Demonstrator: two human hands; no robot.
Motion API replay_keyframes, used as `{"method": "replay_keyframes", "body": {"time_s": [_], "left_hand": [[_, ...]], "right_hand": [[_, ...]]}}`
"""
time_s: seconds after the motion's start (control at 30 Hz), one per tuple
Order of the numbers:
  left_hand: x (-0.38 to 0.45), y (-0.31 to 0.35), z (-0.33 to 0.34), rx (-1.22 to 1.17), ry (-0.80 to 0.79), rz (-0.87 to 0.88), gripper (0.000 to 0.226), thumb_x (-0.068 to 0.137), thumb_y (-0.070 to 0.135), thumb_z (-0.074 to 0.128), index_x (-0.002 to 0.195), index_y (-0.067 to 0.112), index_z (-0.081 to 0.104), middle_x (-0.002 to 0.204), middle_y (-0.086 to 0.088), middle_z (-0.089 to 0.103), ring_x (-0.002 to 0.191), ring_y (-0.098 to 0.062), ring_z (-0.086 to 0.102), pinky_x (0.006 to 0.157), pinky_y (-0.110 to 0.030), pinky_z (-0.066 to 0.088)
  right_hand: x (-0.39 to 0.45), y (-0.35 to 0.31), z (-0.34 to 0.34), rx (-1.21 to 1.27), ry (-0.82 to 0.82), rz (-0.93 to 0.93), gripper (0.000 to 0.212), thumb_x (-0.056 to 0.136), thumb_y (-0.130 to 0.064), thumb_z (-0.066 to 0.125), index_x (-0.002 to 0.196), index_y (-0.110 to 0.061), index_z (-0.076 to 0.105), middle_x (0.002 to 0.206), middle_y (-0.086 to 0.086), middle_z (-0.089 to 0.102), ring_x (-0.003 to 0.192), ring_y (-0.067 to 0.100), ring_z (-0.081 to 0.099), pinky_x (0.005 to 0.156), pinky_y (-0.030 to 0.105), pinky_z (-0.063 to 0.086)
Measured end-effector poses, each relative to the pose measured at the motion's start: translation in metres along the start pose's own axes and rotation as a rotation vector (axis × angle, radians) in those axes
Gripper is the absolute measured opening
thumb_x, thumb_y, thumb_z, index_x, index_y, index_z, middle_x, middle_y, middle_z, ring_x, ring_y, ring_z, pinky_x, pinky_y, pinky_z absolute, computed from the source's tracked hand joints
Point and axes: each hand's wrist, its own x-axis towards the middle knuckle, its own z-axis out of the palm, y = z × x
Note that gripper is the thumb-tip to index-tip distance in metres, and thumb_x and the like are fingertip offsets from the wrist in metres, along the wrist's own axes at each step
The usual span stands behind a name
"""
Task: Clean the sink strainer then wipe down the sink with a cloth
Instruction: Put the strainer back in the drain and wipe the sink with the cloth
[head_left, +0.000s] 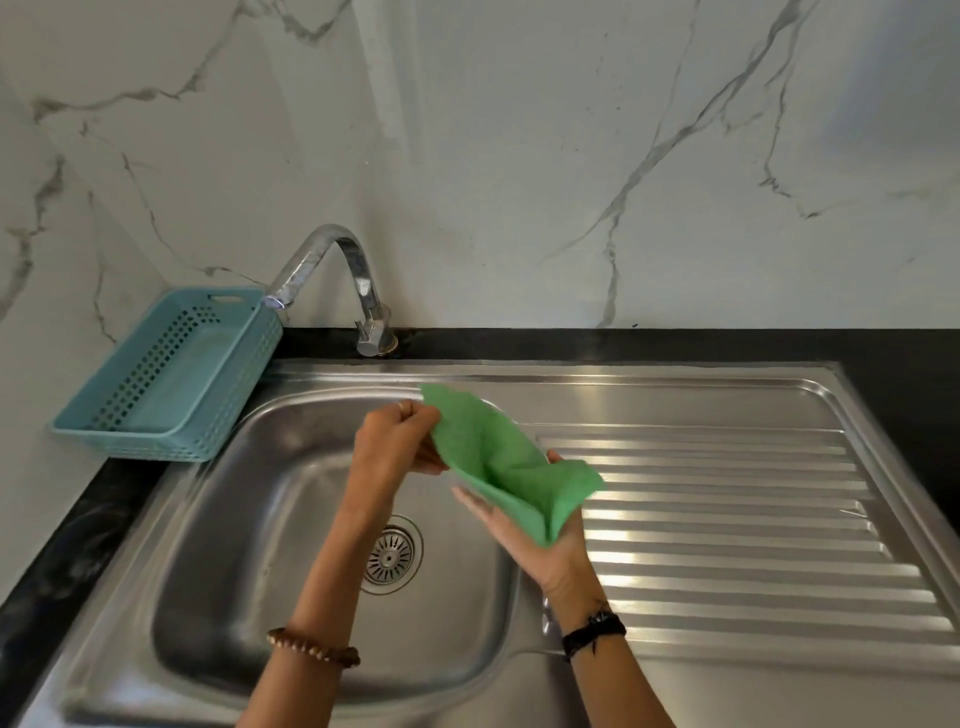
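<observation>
Held above the sink (291, 499), over its right rim, the green cloth (498, 462) is pinched at its far corner by the left hand (395, 441) and draped over the open right hand (540, 540); fold it into a flat pad before wiping the basin around the strainer (390, 556).

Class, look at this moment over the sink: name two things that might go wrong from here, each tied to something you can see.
1. The green cloth is only pinched at one edge by the left hand and draped on the open right hand; it might slip into the sink basin.
2. The strainer sits in the drain; wiping could push grime back into it.
</observation>
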Motion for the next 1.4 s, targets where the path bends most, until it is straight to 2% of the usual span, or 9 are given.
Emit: {"method": "replay_keyframes", "body": {"time_s": [0.1,0.3,0.43,0.5,0.63,0.7,0.83,1.1,1.4], "left_hand": [[0.018,-0.024,-0.001,0.024,-0.007,-0.097,0.021,0.09,0.012,0.051,0.075,0.005,0.064,0.066,-0.007,0.064,0.051,-0.013,0.06,0.041,-0.015,0.046],[0.059,-0.057,0.061,0.357,-0.142,-0.021,0.02,0.09,0.009,0.051,0.106,0.005,0.062,0.109,-0.02,0.066,0.089,-0.029,0.065,0.08,-0.035,0.05],[0.088,-0.065,0.074,0.586,-0.177,0.202,0.04,0.094,0.015,0.048,0.134,0.012,0.045,0.14,-0.011,0.048,0.128,-0.026,0.045,0.104,-0.032,0.035],[0.105,-0.072,0.074,0.683,-0.196,0.269,0.046,0.096,0.018,0.045,0.141,0.013,0.035,0.15,-0.008,0.034,0.139,-0.023,0.03,0.111,-0.033,0.028],[0.13,-0.085,0.069,1.029,-0.233,0.34,0.056,0.098,0.022,0.04,0.147,0.014,0.016,0.158,-0.005,0.01,0.146,-0.022,0.008,0.118,-0.038,0.014],[0.138,-0.089,0.067,1.101,-0.174,0.374,0.057,0.096,0.021,0.043,0.147,0.018,0.018,0.157,-0.002,0.015,0.144,-0.022,0.015,0.118,-0.039,0.013],[0.15,-0.092,0.063,1.078,-0.052,0.493,0.053,0.092,0.013,0.051,0.142,0.018,0.034,0.147,-0.003,0.04,0.138,-0.017,0.032,0.117,-0.037,0.011],[0.166,-0.086,0.06,0.961,0.025,0.532,0.074,0.072,0.002,0.074,0.137,0.018,0.043,0.102,-0.014,0.071,0.098,-0.033,0.063,0.105,-0.045,0.036],[0.163,-0.071,0.07,1.204,0.036,0.496,0.083,0.079,0.006,0.069,0.146,0.022,0.023,0.113,-0.006,0.067,0.1,-0.025,0.063,0.115,-0.041,0.019]], "right_hand": [[0.005,-0.025,-0.014,0.055,0.155,-0.132,0.032,0.087,-0.01,0.052,0.06,-0.019,0.065,0.052,-0.003,0.063,0.044,0.011,0.06,0.046,0.025,0.052],[-0.005,-0.079,-0.028,-0.158,0.302,-0.295,0.07,0.096,-0.021,0.034,0.031,-0.014,0.056,0.029,-0.003,0.05,0.026,0.008,0.05,0.032,0.01,0.039],[-0.021,-0.128,-0.017,-0.078,0.122,-0.48,0.026,0.05,-0.031,0.079,0.068,-0.013,0.072,0.056,-0.001,0.069,0.048,0.012,0.065,0.046,0.018,0.052],[-0.009,-0.136,-0.008,-0.17,0.085,-0.584,0.015,0.068,-0.033,0.072,0.066,-0.019,0.073,0.057,-0.008,0.065,0.049,0.009,0.06,0.046,0.013,0.048],[0.043,-0.116,0.009,-1.209,0.114,-0.425,0.072,0.088,-0.061,0.028,0.147,-0.021,0.02,0.153,-0.009,0.021,0.141,0.011,0.018,0.117,0.034,0.01],[0.071,-0.104,-0.01,-1.72,0.095,-0.286,0.088,0.083,-0.072,0.024,0.148,-0.025,-0.013,0.154,-0.008,-0.021,0.142,0.011,-0.018,0.112,0.046,-0.019],[0.105,-0.087,-0.053,-2.352,0.166,-0.349,0.085,0.083,-0.073,0.026,0.147,-0.031,-0.01,0.157,0.002,-0.019,0.144,0.025,-0.019,0.11,0.055,-0.018],[0.165,-0.055,-0.03,-2.456,0.196,-0.594,0.069,0.092,-0.059,0.028,0.148,-0.033,-0.002,0.159,0.003,-0.011,0.145,0.031,-0.011,0.103,0.069,-0.015],[0.166,-0.055,-0.024,-2.456,0.102,-0.617,0.052,0.1,-0.038,0.025,0.149,-0.031,0.007,0.16,-0.003,-0.002,0.147,0.025,-0.006,0.103,0.065,-0.018]]}}
